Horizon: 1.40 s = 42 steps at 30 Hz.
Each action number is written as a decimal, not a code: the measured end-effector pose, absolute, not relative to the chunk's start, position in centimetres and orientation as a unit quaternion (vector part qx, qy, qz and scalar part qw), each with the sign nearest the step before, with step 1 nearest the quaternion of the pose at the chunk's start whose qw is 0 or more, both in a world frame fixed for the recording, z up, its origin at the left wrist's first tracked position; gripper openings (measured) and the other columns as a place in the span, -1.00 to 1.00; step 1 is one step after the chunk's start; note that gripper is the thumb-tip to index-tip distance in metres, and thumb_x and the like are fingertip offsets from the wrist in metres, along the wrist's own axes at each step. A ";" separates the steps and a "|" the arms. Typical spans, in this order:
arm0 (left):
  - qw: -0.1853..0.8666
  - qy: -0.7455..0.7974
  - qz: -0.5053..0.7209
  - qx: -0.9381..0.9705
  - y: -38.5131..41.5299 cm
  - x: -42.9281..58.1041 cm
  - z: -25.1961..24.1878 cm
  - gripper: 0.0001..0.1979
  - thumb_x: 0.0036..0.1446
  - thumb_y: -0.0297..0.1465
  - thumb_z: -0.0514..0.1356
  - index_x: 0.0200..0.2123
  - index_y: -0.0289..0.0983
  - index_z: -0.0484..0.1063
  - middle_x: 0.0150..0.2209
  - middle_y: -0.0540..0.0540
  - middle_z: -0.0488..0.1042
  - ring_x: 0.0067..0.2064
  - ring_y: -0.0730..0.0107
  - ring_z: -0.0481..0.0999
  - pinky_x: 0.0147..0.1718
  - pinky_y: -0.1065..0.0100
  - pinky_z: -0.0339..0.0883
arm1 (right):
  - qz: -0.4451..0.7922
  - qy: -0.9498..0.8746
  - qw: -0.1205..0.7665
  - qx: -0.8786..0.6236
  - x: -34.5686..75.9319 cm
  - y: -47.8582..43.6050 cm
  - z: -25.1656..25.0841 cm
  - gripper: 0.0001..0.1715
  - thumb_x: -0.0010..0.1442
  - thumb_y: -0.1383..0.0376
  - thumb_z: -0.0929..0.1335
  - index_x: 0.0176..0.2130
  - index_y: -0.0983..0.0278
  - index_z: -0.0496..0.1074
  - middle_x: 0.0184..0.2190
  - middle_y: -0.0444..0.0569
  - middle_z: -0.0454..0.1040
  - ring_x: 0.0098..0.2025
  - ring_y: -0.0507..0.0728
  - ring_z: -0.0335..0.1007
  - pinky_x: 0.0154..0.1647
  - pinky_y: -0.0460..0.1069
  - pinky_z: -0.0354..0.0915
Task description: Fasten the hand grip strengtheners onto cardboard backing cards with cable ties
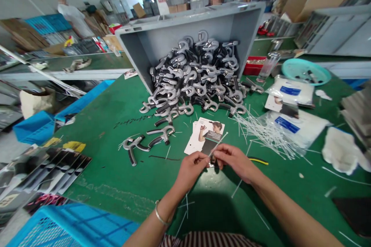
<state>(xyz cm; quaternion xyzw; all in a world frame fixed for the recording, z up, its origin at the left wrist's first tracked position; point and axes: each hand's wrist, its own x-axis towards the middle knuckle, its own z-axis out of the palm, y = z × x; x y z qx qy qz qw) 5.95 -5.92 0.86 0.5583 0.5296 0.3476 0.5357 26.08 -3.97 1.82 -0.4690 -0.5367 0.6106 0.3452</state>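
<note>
Both hands meet low in the middle of the view, fingers pinched close together. A thin white cable tie (219, 142) runs between the fingertips of my left hand (189, 170) and my right hand (233, 162), its end pointing up and right. Something small and shiny shows just beneath the fingers, mostly hidden. Right beyond the hands lies a stack of printed cards (193, 139). Grey and black hand grip exercisers (133, 147) rest on the green table to the left. To the right spreads a loose heap of white cable ties (269, 135).
A grey crate (191, 19) lies on its side, spilling a pile of hand grips (193, 77). Yellow-handled pliers (259, 160), a white glove (339, 150), bagged ties (298, 123) and a turquoise plate (306, 70) lie rightward. A blue basket (69, 224) stands front left. Two people are behind.
</note>
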 end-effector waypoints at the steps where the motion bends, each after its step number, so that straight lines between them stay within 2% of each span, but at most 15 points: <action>1: 0.537 0.521 0.343 0.568 -6.3 6.1 0.8 -0.75 0.17 -0.22 0.21 -0.36 -0.29 0.50 -0.46 -0.03 0.54 -0.42 0.39 0.46 -0.36 0.41 0.29 | 0.644 -0.515 0.348 -0.447 25.3 -4.6 1.4 -0.69 0.23 0.05 0.36 -0.30 0.25 0.44 -0.52 -0.15 0.43 -0.50 0.05 0.33 -0.40 -0.02 0.31; 3: 0.507 0.516 0.329 0.607 -6.5 6.0 0.5 -0.76 0.20 -0.22 0.17 -0.33 -0.27 0.51 -0.40 -0.05 0.55 -0.35 0.35 0.49 -0.29 0.37 0.32 | 0.661 -0.475 0.375 -0.444 24.1 -5.2 0.5 -0.67 0.18 0.05 0.40 -0.38 0.27 0.43 -0.53 -0.16 0.43 -0.51 0.02 0.34 -0.41 -0.04 0.30; 7: 0.339 0.617 0.329 0.630 -4.2 3.6 -0.2 -0.75 0.21 -0.28 0.14 -0.15 -0.28 0.50 -0.12 -0.21 0.53 -0.06 0.17 0.46 -0.02 0.19 0.29 | 0.666 -0.379 0.435 -0.473 23.2 -3.9 -1.0 -0.62 0.04 0.04 0.50 -0.33 0.28 0.46 -0.43 -0.09 0.51 -0.39 0.06 0.45 -0.24 0.01 0.39; 9: 0.316 0.662 0.324 0.598 -2.6 2.2 -0.5 -0.77 0.16 -0.30 0.18 -0.20 -0.32 0.50 -0.16 -0.24 0.52 -0.08 0.15 0.47 -0.05 0.17 0.31 | 0.666 -0.367 0.444 -0.473 22.9 -2.9 -1.5 -0.59 -0.03 0.04 0.53 -0.34 0.28 0.47 -0.38 -0.06 0.54 -0.34 0.08 0.47 -0.17 0.03 0.39; 12: 0.366 0.658 0.309 0.580 -1.1 1.3 -0.8 -0.79 0.10 -0.28 0.21 -0.31 -0.33 0.48 -0.39 -0.13 0.51 -0.37 0.28 0.49 -0.34 0.30 0.36 | 0.662 -0.371 0.445 -0.476 22.5 -2.0 -2.2 -0.60 -0.03 0.05 0.53 -0.35 0.28 0.47 -0.36 -0.06 0.54 -0.32 0.08 0.47 -0.19 0.01 0.39; 14: 0.396 0.647 0.310 0.573 -0.9 1.5 -0.9 -0.73 0.14 -0.21 0.18 -0.27 -0.32 0.45 -0.46 -0.05 0.48 -0.53 0.40 0.42 -0.52 0.38 0.30 | 0.657 -0.372 0.447 -0.480 22.3 -2.1 -2.6 -0.63 0.01 0.06 0.52 -0.34 0.28 0.47 -0.39 -0.09 0.53 -0.34 0.07 0.45 -0.26 -0.03 0.36; 16: 0.448 0.620 0.326 0.555 -0.9 2.3 -0.7 -0.68 0.14 -0.15 0.18 -0.20 -0.30 0.42 -0.46 -0.01 0.47 -0.59 0.47 0.38 -0.61 0.44 0.26 | 0.654 -0.372 0.451 -0.481 22.3 -2.5 -2.9 -0.64 0.05 0.06 0.50 -0.32 0.28 0.47 -0.41 -0.12 0.52 -0.35 0.05 0.44 -0.32 -0.07 0.33; 20: 0.562 0.550 0.374 0.491 -0.8 3.5 0.0 -0.64 0.03 -0.21 0.27 -0.14 -0.28 0.38 -0.46 0.02 0.48 -0.59 0.44 0.44 -0.63 0.45 0.31 | 0.665 -0.377 0.449 -0.463 22.9 -3.4 -2.2 -0.64 0.08 0.06 0.49 -0.29 0.28 0.47 -0.37 -0.09 0.54 -0.33 0.06 0.46 -0.28 -0.05 0.34; 27: 0.651 0.512 0.400 0.393 -6.4 1.9 1.1 -0.65 0.08 -0.23 0.24 -0.16 -0.33 0.34 -0.57 -0.01 0.48 -0.64 0.36 0.46 -0.67 0.40 0.35 | 0.575 -0.457 0.465 -0.494 24.2 -3.9 1.1 -0.70 0.20 0.05 0.40 -0.24 0.21 0.39 -0.33 -0.04 0.59 -0.30 0.13 0.53 -0.25 0.02 0.41; 32: 0.658 0.533 0.413 0.335 -10.3 1.0 1.0 -0.61 0.07 -0.22 0.26 -0.09 -0.31 0.35 -0.54 0.00 0.51 -0.66 0.39 0.46 -0.68 0.42 0.35 | 0.559 -0.520 0.450 -0.463 21.6 -4.5 -0.2 -0.70 0.23 0.02 0.37 -0.25 0.19 0.38 -0.35 -0.04 0.56 -0.27 0.19 0.54 -0.17 0.11 0.46; 37: 0.654 0.532 0.425 0.328 -10.6 0.9 0.8 -0.62 0.08 -0.24 0.24 -0.10 -0.33 0.33 -0.55 0.01 0.50 -0.66 0.39 0.45 -0.69 0.41 0.36 | 0.525 -0.546 0.453 -0.471 20.5 -5.0 -1.6 -0.74 0.27 0.04 0.35 -0.23 0.17 0.38 -0.26 -0.03 0.54 -0.23 0.19 0.54 -0.18 0.10 0.45; 42: 0.653 0.528 0.426 0.336 -10.7 0.6 0.4 -0.61 0.11 -0.23 0.25 -0.07 -0.32 0.32 -0.56 0.02 0.49 -0.65 0.40 0.45 -0.68 0.42 0.37 | 0.528 -0.543 0.454 -0.469 20.5 -5.1 -1.5 -0.75 0.28 0.05 0.34 -0.22 0.18 0.38 -0.28 -0.04 0.53 -0.23 0.19 0.54 -0.17 0.10 0.45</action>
